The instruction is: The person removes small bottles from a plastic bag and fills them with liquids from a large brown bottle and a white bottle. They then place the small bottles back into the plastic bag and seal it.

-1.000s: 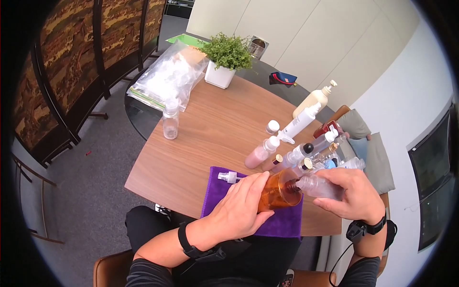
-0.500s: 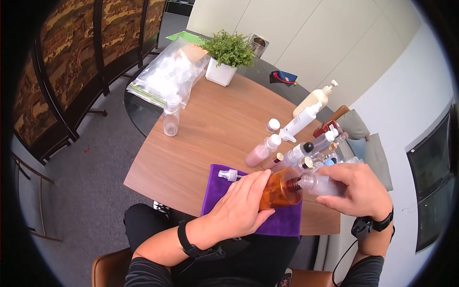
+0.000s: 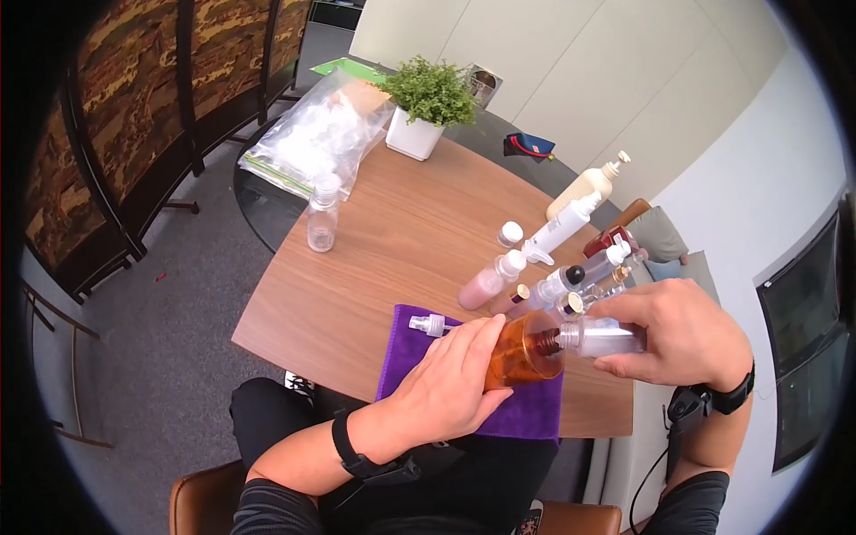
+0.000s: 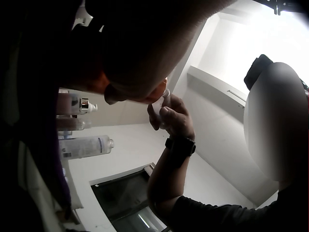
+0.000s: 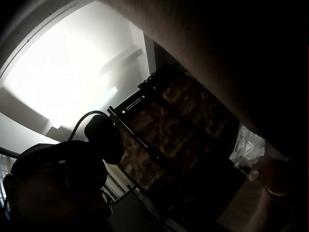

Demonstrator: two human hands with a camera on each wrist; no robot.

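Over the purple cloth (image 3: 526, 412) my left hand (image 3: 446, 379) holds an amber bottle (image 3: 517, 361), fingers on its far side and thumb on the near side. My right hand (image 3: 691, 330) grips a small clear bottle (image 3: 611, 339) that lies nearly level, its mouth right at the amber bottle's dark threaded neck (image 3: 547, 342). In the left wrist view, the right hand (image 4: 176, 116) pinches the pale end of that bottle, while the left hand is dark in the foreground. On the cloth lies a clear spray top (image 3: 428, 325).
Several bottles stand on the right, including a pink one (image 3: 493, 281), a white one (image 3: 562, 227) and a cream pump bottle (image 3: 584, 189). A white cap (image 3: 510, 234) is near them. Another clear bottle (image 3: 323, 218), a plastic bag (image 3: 316, 134) and a potted plant (image 3: 415, 138) are farther back.
My right hand has swung right and slightly upward, bringing the clear bottle closer to level with its mouth still at the amber neck. My left hand and the amber bottle have barely moved.
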